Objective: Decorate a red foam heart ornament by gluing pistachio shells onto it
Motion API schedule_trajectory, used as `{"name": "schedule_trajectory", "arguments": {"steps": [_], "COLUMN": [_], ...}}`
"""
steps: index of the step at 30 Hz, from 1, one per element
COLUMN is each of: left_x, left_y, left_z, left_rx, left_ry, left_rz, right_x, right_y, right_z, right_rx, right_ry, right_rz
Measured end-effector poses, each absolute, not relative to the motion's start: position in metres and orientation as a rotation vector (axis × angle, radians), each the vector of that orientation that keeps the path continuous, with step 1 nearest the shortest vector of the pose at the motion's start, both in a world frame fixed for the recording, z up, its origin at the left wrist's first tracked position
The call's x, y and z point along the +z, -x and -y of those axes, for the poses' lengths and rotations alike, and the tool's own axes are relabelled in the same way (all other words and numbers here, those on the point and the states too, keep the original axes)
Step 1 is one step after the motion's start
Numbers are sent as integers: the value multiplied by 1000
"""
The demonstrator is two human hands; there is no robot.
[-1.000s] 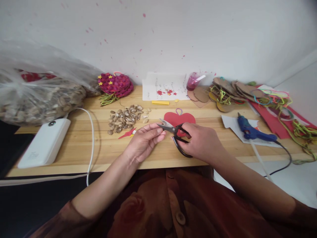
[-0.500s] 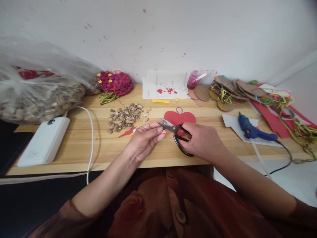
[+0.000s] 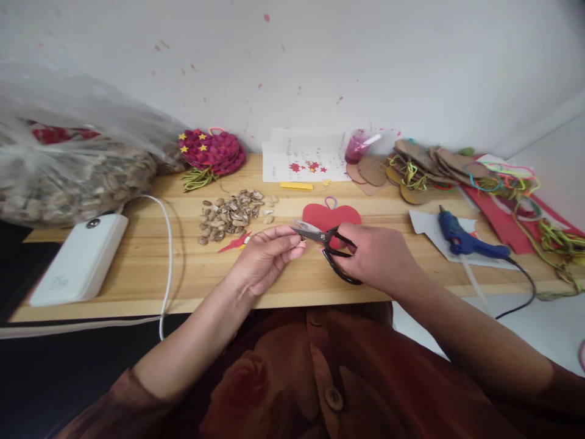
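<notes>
In the head view, my right hand (image 3: pixel 381 256) grips black-handled scissors (image 3: pixel 320 236), blades parted and pointing left toward my left fingertips. My left hand (image 3: pixel 269 256) pinches a tiny piece at the blades, too small and covered to make out. Just behind the scissors lies a red heart-shaped cutout (image 3: pixel 331 214) with a purple loop at its top; my right hand and the scissors cover its lower part. Left of it is a pile of pistachio-like shells (image 3: pixel 233 213). Red and yellow scraps (image 3: pixel 234 243) lie beside my left hand.
A blue glue gun (image 3: pixel 470 242) rests on paper at right. Cardboard shapes (image 3: pixel 423 160) with cords are behind it. A printed sheet (image 3: pixel 276 164) bears small stars near a cup of purple liquid (image 3: pixel 357 149). At left are a white power bank (image 3: pixel 82 262) and a bag of shells (image 3: pixel 91 183).
The scissors' lower handle has shifted slightly right with my right hand. My left hand keeps its pinch in nearly the same place.
</notes>
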State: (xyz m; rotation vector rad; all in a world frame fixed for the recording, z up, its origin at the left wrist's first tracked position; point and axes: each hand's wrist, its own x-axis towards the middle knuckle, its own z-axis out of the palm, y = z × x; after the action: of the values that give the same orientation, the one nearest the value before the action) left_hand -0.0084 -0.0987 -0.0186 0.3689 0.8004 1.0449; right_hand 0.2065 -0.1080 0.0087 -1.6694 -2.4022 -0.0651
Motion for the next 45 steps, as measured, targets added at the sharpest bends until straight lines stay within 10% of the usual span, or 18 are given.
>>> {"name": "schedule_trajectory", "arguments": {"steps": [28,45], "left_x": [-14,-29], "left_y": [15,11], "left_z": [99,100], "left_rx": [922,1103], "left_ry": [-423,-712], "left_rz": [-843,-869], "right_x": [32,11], "right_y": [-222,-187], "right_z": [91,90], "right_rx": [-79,1420], "right_ry": [1654,1440], "right_rz": [2597,1742]}}
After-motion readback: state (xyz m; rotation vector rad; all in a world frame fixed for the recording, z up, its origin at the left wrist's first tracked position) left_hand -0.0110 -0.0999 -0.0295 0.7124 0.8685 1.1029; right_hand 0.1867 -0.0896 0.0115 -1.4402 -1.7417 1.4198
